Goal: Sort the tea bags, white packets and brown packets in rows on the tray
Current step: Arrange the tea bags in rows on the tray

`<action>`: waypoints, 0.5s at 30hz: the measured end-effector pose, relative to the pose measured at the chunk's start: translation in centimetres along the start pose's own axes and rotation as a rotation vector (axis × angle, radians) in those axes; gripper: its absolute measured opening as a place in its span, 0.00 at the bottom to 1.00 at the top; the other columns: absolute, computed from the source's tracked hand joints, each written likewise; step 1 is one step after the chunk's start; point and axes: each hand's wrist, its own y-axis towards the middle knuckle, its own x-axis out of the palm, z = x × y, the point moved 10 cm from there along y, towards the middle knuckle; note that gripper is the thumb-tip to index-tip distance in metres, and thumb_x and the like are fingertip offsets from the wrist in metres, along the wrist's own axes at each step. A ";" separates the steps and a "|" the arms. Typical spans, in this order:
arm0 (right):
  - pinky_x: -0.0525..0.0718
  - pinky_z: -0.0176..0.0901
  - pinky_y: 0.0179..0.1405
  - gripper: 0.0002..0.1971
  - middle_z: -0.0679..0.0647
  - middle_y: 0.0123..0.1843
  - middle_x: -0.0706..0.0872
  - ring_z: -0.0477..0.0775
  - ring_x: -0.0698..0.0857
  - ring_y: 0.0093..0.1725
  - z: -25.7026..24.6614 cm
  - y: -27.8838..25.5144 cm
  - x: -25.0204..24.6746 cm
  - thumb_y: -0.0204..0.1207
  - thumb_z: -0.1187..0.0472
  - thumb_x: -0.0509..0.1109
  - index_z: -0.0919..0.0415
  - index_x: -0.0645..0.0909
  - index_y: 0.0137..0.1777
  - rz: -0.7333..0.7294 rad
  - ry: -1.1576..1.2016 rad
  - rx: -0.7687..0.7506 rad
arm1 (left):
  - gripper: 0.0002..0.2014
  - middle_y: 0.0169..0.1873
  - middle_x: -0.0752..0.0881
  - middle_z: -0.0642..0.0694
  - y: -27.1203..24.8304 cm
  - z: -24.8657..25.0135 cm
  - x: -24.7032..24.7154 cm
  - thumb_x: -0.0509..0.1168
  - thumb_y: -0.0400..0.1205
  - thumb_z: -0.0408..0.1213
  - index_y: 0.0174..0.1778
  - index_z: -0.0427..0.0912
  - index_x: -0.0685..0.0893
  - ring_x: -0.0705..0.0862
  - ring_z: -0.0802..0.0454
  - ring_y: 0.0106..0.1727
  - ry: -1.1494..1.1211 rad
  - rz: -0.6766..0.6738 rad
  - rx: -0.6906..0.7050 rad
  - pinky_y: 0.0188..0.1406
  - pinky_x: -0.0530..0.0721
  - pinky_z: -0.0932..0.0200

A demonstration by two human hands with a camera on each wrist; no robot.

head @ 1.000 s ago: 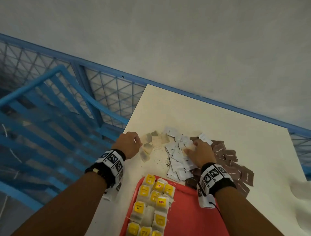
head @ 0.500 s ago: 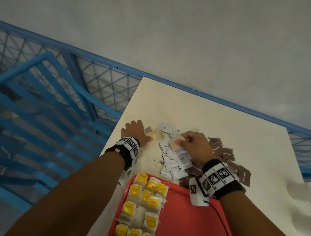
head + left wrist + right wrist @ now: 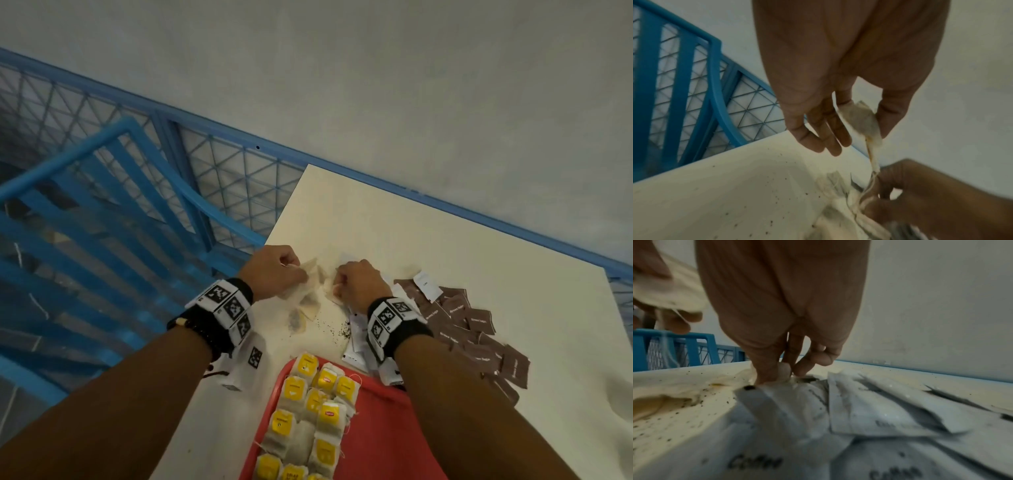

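Hidden in part under the right forearm: the loose pile of white paper packets (image 3: 356, 337) printed "Coffee", lying on the cream rectangular table (image 3: 428, 240) just beyond the tray. Cut off at the lower edge of the head view: the red plastic tray (image 3: 380, 431), holding yellow-tagged tea bags (image 3: 310, 414) laid in overlapping rows along its left side, the rest of its floor bare red. Blurred in both wrist views, so fine print and bag edges hard to read.

Left hand (image 3: 274, 274) raised slightly above the table, thumb and forefinger pinching one pale untagged tea bag (image 3: 861, 121); remaining fingers (image 3: 818, 129) hanging loosely straight. From that bag, a thin strip or string running down to the right hand (image 3: 356, 284). Right hand curled knuckles-up, fingertips (image 3: 766, 369) pressed down into a crumpled pale tea bag (image 3: 783, 371) at the near edge of the white pile; whether gripping the bag itself or only its string, cannot tell.

Between and below the two hands, a small heap of more pale tea bags (image 3: 305, 308) on the table, with dark tea crumbs (image 3: 337, 330) scattered just beside it.

To the right, a spread of brown paper packets (image 3: 476, 325) overlapping on the table, touching the white pile, with one white packet (image 3: 426, 286) lying on top. Beyond the table's left edge, a blue metal railing with wire mesh (image 3: 205, 181).
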 end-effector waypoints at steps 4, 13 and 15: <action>0.85 0.47 0.42 0.08 0.50 0.42 0.86 0.52 0.84 0.42 1.5 -0.3 -0.9 0.73 0.68 0.64 0.54 0.80 0.41 0.041 0.104 0.046 | 0.09 0.40 0.86 0.40 -1.9 -1.4 -2.2 0.72 0.78 0.28 0.37 0.40 0.78 0.86 0.48 0.38 -0.239 0.057 -0.051 0.35 0.85 0.57; 0.77 0.40 0.50 0.04 0.43 0.42 0.80 0.43 0.79 0.43 -2.6 3.7 1.2 0.67 0.59 0.78 0.52 0.85 0.37 -0.130 0.061 -0.065 | 0.08 0.55 0.80 0.38 -6.2 -6.9 -1.7 0.68 0.80 0.21 0.50 0.34 0.79 0.86 0.41 0.52 -0.547 0.004 -0.209 0.38 0.92 0.53; 0.80 0.46 0.53 0.05 0.49 0.51 0.80 0.52 0.80 0.50 -2.8 4.4 2.6 0.66 0.60 0.75 0.50 0.83 0.37 -0.106 -0.003 -0.072 | 0.10 0.55 0.82 0.36 -7.2 -7.5 -1.3 0.70 0.78 0.22 0.52 0.35 0.82 0.86 0.37 0.53 -0.641 -0.026 -0.238 0.39 0.92 0.51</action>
